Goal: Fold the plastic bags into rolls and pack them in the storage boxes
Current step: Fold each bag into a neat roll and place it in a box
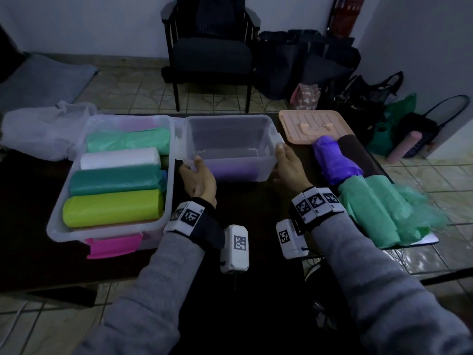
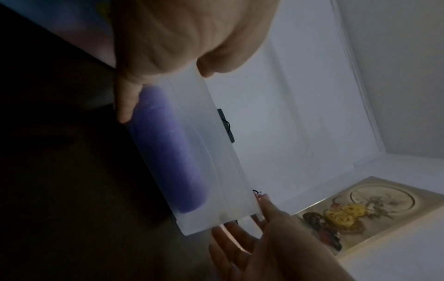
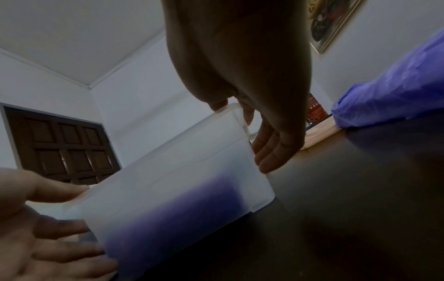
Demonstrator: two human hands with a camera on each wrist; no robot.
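Note:
A clear storage box (image 1: 266, 160) stands mid-table with one purple roll (image 1: 230, 171) lying along its near wall. My left hand (image 1: 198, 175) is at its left end, thumb on the rim and fingers straight against the wall. My right hand (image 1: 286, 167) is at its right end the same way. In the left wrist view the roll (image 2: 168, 152) shows through the wall below my left hand (image 2: 182, 38). In the right wrist view my right hand (image 3: 240, 66) has its fingers straight beside the box (image 3: 192, 171). A loose purple bag (image 1: 335, 160) and green bags (image 1: 378, 208) lie to the right.
A second clear box (image 1: 57, 226) at the left holds yellow-green (image 1: 112, 208), teal (image 1: 115, 179), white (image 1: 120, 157) and light green (image 1: 128, 139) rolls. A peach lid (image 1: 314, 124) lies at the back right, a clear bag (image 1: 38, 131) far left. A chair (image 1: 210, 52) stands beyond the table.

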